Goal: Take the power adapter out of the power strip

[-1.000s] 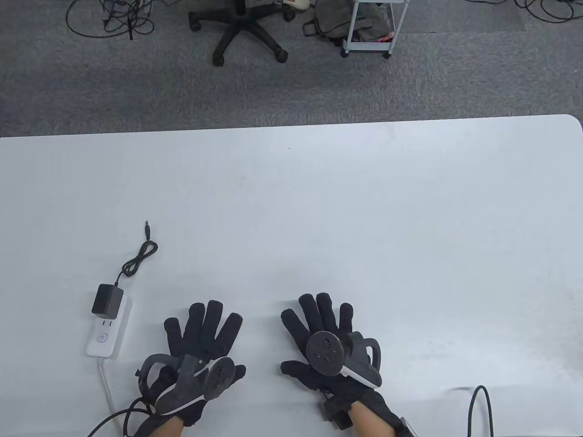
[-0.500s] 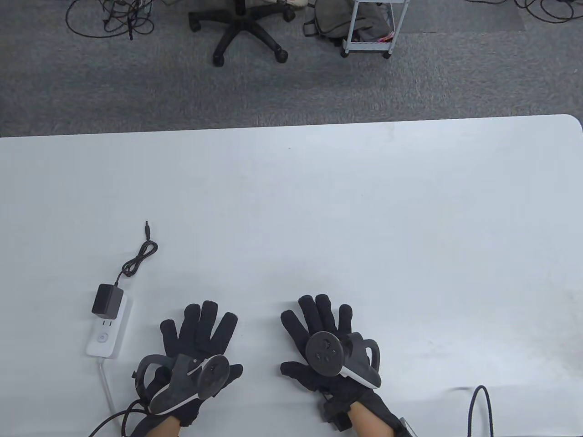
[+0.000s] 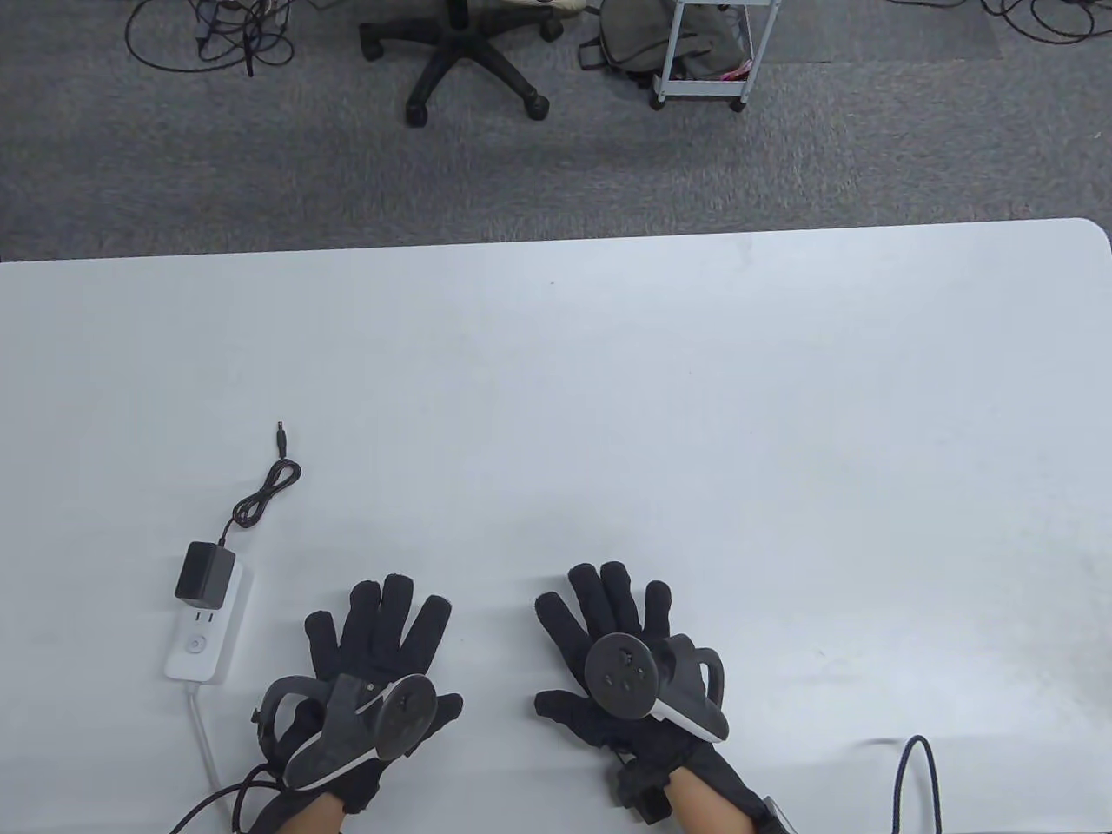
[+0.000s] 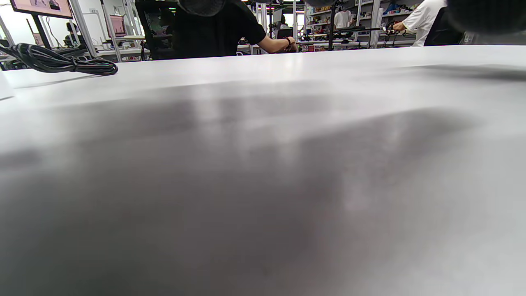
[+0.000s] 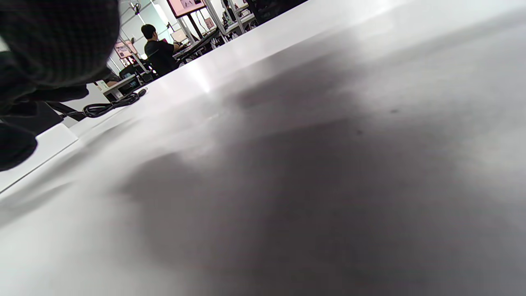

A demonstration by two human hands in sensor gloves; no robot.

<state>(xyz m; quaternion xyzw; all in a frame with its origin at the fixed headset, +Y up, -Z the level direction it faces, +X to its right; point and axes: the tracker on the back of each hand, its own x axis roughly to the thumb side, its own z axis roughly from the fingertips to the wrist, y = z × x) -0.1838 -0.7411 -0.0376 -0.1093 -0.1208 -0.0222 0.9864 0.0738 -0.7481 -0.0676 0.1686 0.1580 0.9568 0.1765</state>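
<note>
a black power adapter (image 3: 206,572) sits plugged into the far end of a white power strip (image 3: 205,637), at about eight o'clock on the white table (image 3: 695,417). its thin black cable (image 3: 265,492) curls away toward twelve o'clock, ending in a barrel plug (image 3: 281,439). just to the strip's three o'clock side, the left hand (image 3: 373,660) lies flat, fingers spread, grasping nothing. further toward three o'clock the right hand (image 3: 621,660) rests the same way, released and empty. an office chair base (image 3: 460,65) stands beyond the table.
</note>
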